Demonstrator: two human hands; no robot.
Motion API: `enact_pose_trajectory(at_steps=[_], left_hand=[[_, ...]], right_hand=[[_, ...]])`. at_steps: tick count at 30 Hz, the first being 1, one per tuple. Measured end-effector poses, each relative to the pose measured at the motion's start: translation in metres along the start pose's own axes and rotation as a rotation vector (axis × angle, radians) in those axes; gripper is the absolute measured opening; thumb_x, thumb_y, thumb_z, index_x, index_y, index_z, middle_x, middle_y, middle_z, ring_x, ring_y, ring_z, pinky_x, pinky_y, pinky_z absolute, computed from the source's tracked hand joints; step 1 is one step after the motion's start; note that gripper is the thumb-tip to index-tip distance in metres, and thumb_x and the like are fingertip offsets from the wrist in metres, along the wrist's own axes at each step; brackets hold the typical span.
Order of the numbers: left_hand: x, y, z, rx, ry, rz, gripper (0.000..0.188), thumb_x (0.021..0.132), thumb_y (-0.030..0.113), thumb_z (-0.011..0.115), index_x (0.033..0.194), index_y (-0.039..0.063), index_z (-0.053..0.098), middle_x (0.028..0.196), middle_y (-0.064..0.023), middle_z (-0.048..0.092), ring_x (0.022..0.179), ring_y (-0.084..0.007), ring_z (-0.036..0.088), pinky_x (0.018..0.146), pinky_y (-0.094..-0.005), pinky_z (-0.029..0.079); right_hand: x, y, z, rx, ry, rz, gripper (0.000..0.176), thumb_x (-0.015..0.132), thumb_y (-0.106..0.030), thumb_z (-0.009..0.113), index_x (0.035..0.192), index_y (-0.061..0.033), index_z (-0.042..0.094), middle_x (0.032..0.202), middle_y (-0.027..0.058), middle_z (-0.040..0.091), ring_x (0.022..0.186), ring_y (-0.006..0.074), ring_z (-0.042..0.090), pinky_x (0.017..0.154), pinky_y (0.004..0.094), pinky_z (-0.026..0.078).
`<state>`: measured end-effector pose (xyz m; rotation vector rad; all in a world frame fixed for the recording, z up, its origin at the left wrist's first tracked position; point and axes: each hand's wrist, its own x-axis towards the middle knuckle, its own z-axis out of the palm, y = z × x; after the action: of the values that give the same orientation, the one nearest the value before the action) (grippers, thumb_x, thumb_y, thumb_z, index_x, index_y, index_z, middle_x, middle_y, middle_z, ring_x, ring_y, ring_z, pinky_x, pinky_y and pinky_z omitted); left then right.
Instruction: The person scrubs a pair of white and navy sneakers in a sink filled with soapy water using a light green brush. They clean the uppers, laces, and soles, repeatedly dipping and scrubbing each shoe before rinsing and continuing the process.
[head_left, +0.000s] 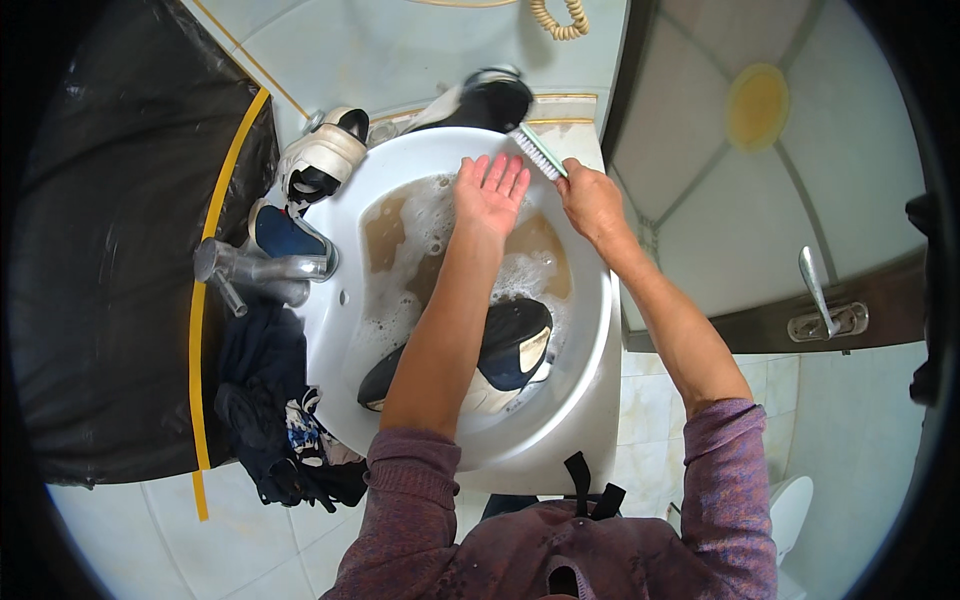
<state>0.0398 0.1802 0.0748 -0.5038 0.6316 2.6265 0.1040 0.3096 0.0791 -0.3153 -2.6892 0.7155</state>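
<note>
My right hand (591, 196) grips a pale green scrubbing brush (541, 152) with white bristles at the basin's far right rim. Palm up and fingers spread, my left hand (491, 191) is held over the white washbasin (596, 322) with nothing in it. Brown, sudsy water (544, 244) fills part of the basin. Beneath my left forearm lies a dark blue and white shoe (514, 341), partly hidden by the arm. Behind the brush tip, a black and white shoe (491, 105) rests at the far rim, blurred; whether the brush touches it I cannot tell.
A white shoe (324, 161) and a blue shoe (289, 231) sit left of the basin, by the chrome faucet (262, 266). Dark clothes (262, 405) hang below them. Black plastic sheeting (135, 247) covers the left side. A door with a lever handle (817, 292) stands right.
</note>
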Motion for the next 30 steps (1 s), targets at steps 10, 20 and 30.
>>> enact_pose_trajectory(at_steps=[10,20,30], left_hand=[[-0.009,0.028,-0.040,0.451,0.024,-0.127,0.038,0.085,0.019,0.050,0.119,0.004,0.042,0.119,-0.0140,0.049,0.103,-0.0263,0.051,0.083,-0.0367,0.043],[-0.032,0.099,-0.106,2.546,-0.338,0.474,0.072,0.069,0.027,0.068,0.130,0.008,0.035,0.132,-0.0200,0.036,0.119,-0.0358,0.038,0.093,-0.0436,0.038],[-0.060,0.098,-0.100,2.795,-0.081,-0.069,0.096,0.056,0.026,0.076,0.136,0.010,0.026,0.139,-0.0216,0.025,0.124,-0.0394,0.031,0.097,-0.0543,0.031]], right_hand=[[0.000,0.004,0.005,0.014,0.026,-0.046,0.015,0.080,-0.017,0.055,0.083,-0.0030,0.049,0.075,0.0192,0.060,0.075,0.0370,0.058,0.065,0.0469,0.045],[0.002,0.010,-0.004,0.288,0.044,0.118,0.016,0.083,-0.017,0.053,0.086,-0.0008,0.053,0.077,0.0203,0.060,0.075,0.0368,0.058,0.068,0.0454,0.045],[0.096,0.063,0.009,0.176,0.155,-0.030,0.012,0.070,-0.007,0.056,0.079,-0.0045,0.064,0.077,0.0185,0.062,0.076,0.0354,0.060,0.069,0.0451,0.047]])
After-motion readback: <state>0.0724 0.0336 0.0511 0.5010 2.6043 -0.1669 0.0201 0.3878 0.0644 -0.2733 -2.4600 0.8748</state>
